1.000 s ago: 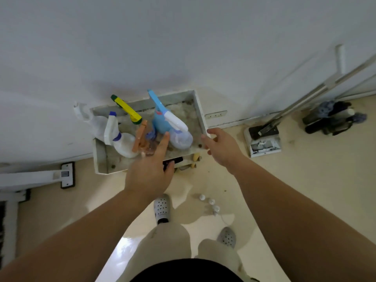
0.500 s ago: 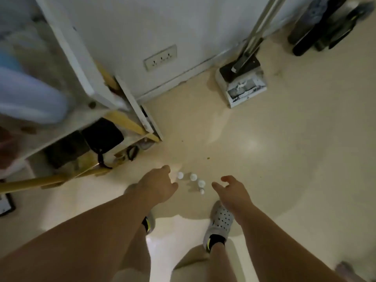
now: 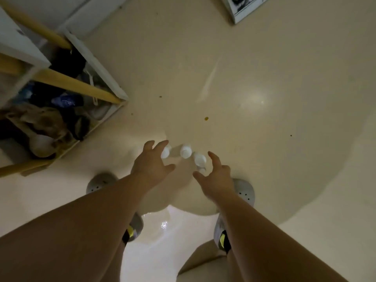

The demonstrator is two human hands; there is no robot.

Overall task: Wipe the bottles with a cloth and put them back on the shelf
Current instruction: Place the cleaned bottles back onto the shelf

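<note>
Several small white-capped bottles stand in a cluster on the cream floor between my feet: one on the left [image 3: 165, 153], one in the middle [image 3: 185, 152], one on the right [image 3: 200, 158]. My left hand [image 3: 153, 162] hovers just left of them with fingers spread, its fingertips at the left bottle's cap. My right hand [image 3: 215, 176] hovers just right of them, fingers spread, holding nothing. The shelf unit [image 3: 95, 64], white with yellow wooden rails, stands at the upper left. No cloth is in view.
The lower shelf holds dark cloth items, a blue packet [image 3: 67, 100] and a pale round object [image 3: 40, 143]. A white base of a floor cleaner [image 3: 244, 7] sits at the top right. My grey shoes [image 3: 244, 192] flank the bottles. Small specks lie on the floor.
The view has dropped from the shelf's top tray of spray bottles to the floor. Both hands came down and now hover spread on either side of the small bottles.
</note>
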